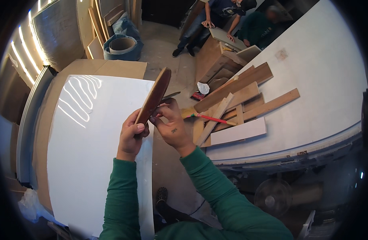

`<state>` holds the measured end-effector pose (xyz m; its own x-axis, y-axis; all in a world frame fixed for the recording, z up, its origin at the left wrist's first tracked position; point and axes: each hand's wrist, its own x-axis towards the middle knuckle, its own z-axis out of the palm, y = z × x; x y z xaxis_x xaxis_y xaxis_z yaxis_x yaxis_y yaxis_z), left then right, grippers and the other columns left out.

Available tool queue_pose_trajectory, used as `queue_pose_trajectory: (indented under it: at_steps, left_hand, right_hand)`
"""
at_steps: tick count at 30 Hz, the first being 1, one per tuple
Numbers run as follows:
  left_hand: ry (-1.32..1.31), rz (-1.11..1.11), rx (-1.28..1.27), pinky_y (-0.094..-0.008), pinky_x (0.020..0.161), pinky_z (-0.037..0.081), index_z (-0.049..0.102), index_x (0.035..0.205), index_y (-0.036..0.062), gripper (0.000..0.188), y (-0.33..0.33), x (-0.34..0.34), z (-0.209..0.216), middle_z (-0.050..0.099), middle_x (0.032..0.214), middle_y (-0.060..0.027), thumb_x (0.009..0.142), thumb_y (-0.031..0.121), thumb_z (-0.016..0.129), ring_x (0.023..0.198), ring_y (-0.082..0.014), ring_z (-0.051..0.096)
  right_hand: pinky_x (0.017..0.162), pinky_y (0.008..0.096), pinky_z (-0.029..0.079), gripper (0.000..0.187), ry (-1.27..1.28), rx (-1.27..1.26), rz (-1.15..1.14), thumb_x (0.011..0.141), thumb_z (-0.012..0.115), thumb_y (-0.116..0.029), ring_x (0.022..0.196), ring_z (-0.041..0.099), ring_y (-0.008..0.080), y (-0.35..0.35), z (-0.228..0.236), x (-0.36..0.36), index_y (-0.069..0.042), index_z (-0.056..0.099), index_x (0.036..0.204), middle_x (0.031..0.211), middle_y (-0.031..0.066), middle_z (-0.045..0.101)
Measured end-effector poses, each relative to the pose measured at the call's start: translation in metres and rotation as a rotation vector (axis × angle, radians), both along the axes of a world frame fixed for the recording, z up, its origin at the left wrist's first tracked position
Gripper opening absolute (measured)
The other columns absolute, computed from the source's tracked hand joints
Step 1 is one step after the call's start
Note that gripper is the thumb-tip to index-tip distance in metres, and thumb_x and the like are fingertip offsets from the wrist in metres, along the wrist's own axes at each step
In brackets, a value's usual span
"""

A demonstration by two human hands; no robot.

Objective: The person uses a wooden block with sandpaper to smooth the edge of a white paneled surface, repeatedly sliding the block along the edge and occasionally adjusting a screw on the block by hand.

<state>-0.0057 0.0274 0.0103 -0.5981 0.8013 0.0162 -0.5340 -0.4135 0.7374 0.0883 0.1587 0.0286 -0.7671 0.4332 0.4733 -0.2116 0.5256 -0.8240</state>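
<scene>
My left hand (132,134) is closed around the lower end of a long, narrow brown wooden piece (155,93), which has a rounded tip and a pale edge. It is held up at a tilt, over the right edge of a glossy white sheet (96,160). Close against it, my right hand (170,124) is closed with the fingers bent. A thin dark blade-like tool (171,95) sticks out from behind those fingers, pointing right. Its handle is hidden by the hand, and its exact kind cannot be made out.
Brown cardboard (124,67) lies under the sheet. To the right, a white table (304,108) bears wooden offcuts (252,82) and a red-handled brush (214,119). Two people (224,14) are by a wooden cabinet (210,60). A fan (272,198) stands lower right.
</scene>
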Motion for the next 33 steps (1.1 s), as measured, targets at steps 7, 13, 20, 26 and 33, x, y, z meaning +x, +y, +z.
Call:
queue_pose_trajectory:
  at_steps: [7,13,20,26,33]
  left_hand:
    - [-0.037,-0.061,0.110,-0.0255,0.061,0.038,0.053,0.137,-0.0044,0.074,-0.008,-0.008,-0.014,0.059,0.090,-0.0046,0.079,0.039,0.068,0.071,-0.0113,0.049]
    - [-0.192,-0.199,0.332,-0.0275,0.059,0.033,0.047,0.141,-0.0068,0.080,-0.016,-0.017,-0.012,0.046,0.067,-0.0019,0.085,0.049,0.057,0.060,-0.0123,0.040]
    - [-0.199,-0.283,0.372,-0.0276,0.057,0.033,0.047,0.141,-0.0063,0.079,-0.017,-0.016,-0.021,0.048,0.068,-0.0022,0.084,0.047,0.058,0.059,-0.0119,0.041]
    - [-0.269,-0.224,0.324,-0.0288,0.060,0.037,0.058,0.131,0.0003,0.065,-0.008,-0.009,-0.018,0.053,0.072,-0.0040,0.083,0.045,0.056,0.063,-0.0134,0.047]
    - [-0.345,-0.195,0.346,-0.0271,0.062,0.042,0.063,0.122,-0.0008,0.060,-0.015,-0.011,-0.022,0.057,0.077,-0.0041,0.083,0.044,0.057,0.066,-0.0139,0.052]
  right_hand:
    - [0.091,0.0272,0.044,0.013,-0.004,-0.170,0.103,0.089,0.068,0.002,0.106,0.052,0.0169,-0.025,0.016,0.020,-0.004,0.061,0.098,0.115,0.0084,0.051]
    - [0.079,0.0263,0.045,0.010,-0.225,-0.173,0.224,0.091,0.068,0.000,0.087,0.053,0.0123,-0.007,0.046,0.067,-0.002,0.059,0.095,0.099,0.0054,0.056]
    - [0.072,0.0325,0.050,0.015,-0.126,0.041,-0.066,0.089,0.070,-0.002,0.084,0.060,0.0214,-0.036,0.038,0.039,0.000,0.067,0.103,0.096,0.0103,0.059]
    - [0.074,0.0361,0.053,0.028,0.002,0.349,-0.166,0.088,0.069,0.000,0.088,0.064,0.0257,-0.044,0.025,0.016,-0.001,0.068,0.116,0.096,0.0117,0.061]
    - [0.072,0.0369,0.052,0.008,-0.069,-0.430,-0.055,0.088,0.068,-0.002,0.080,0.065,0.0263,-0.067,0.039,-0.002,0.000,0.067,0.096,0.088,0.0137,0.061]
